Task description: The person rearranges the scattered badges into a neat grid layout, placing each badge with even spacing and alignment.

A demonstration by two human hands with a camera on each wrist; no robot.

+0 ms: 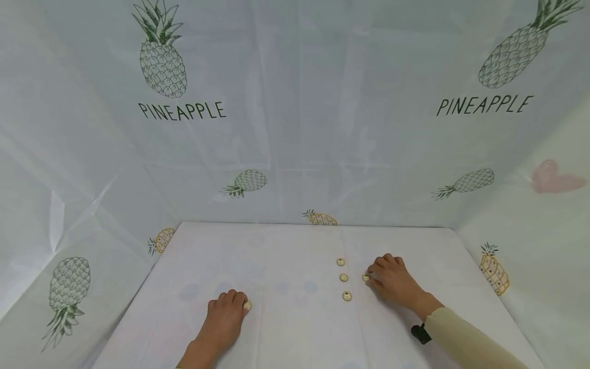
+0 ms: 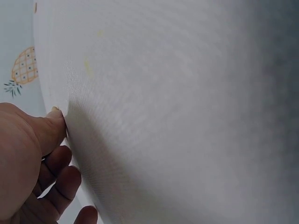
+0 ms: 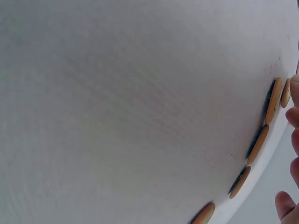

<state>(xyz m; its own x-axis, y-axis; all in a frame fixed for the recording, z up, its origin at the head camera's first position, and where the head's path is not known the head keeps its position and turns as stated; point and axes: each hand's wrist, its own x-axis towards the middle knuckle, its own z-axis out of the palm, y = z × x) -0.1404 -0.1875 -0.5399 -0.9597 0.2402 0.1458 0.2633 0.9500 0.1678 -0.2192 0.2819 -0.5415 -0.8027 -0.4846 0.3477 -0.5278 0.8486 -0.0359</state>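
Observation:
My left hand (image 1: 226,316) is low over the table, left of the middle, its fingertips pinching a small round wooden disc (image 1: 247,305) that shows at their right side. In the left wrist view that disc is hidden, and the thumb (image 2: 49,128) reaches down to the tabletop. To the right, my right hand (image 1: 392,279) has thumb and index finger at the sides of another wooden disc (image 1: 366,277), which lies on the table. Left of it, a loose column of three discs runs front to back: a far one (image 1: 340,262), a middle one (image 1: 343,277) and a near one (image 1: 347,296), each with a marked top.
A white cloth covers the table (image 1: 295,328). Hanging sheets (image 1: 295,128) with printed pineapples enclose its back and sides. On the right wrist hangs a dark device (image 1: 420,334). From the right wrist, several discs (image 3: 258,144) appear edge-on, lying flat.

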